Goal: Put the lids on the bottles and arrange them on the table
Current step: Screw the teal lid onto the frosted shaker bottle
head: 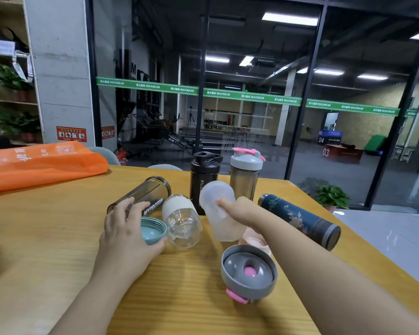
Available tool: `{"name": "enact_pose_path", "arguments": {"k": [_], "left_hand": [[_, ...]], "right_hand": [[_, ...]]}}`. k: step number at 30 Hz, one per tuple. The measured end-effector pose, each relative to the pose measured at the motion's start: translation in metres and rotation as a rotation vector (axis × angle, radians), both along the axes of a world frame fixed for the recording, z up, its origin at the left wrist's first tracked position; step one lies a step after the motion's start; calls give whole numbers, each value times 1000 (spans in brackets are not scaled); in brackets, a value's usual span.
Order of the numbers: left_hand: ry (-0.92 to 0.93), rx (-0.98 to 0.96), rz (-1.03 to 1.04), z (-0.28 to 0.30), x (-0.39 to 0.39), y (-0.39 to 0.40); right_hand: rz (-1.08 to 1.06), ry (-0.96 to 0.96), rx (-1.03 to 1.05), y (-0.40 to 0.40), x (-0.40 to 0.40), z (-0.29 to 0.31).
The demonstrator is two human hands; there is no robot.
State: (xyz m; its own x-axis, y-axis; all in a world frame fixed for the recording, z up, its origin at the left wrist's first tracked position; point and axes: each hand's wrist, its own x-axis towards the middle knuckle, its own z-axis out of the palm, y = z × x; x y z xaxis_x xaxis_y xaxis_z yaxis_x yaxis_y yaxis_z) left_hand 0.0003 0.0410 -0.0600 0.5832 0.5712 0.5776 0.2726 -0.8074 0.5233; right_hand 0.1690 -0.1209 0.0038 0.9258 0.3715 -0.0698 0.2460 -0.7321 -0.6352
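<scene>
grey lid (249, 271) near right fingers (224, 202) on frosted bottle (219, 211)

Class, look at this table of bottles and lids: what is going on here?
A person is sorting bottles and lids on a wooden table. The left hand holds a teal lid beside a clear bottle lying on its side. The right hand grips a frosted bottle. A grey lid with pink trim lies loose in front. The black bottle and grey-capped shaker stand lidded at the back; the smoky bottle and blue flask lie down.
</scene>
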Motion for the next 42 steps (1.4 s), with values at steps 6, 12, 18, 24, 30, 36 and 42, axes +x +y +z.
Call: {"name": "enact_pose_path", "arguments": {"k": [6, 12, 18, 24, 30, 36, 42], "left_hand": [[-110, -114, -65, 15, -8, -12], [-196, -341, -155, 34, -1, -21], [-406, -835, -482, 44, 19, -19], [-601, -1213, -736, 73, 48, -36], [-609, -1247, -795, 78, 76, -40], [-550, -1260, -842, 59, 84, -33], [-509, -1285, -863, 48, 83, -36]], "right_hand": [[8, -4, 157, -21, 8, 10], [59, -64, 342, -40, 8, 11], [90, -203, 555, -59, 3, 4], [72, -394, 645, -69, 12, -3], [47, -462, 668, -70, 21, -9], [28, -516, 698, -68, 25, -19], [38, -559, 736, -70, 22, -31]]}}
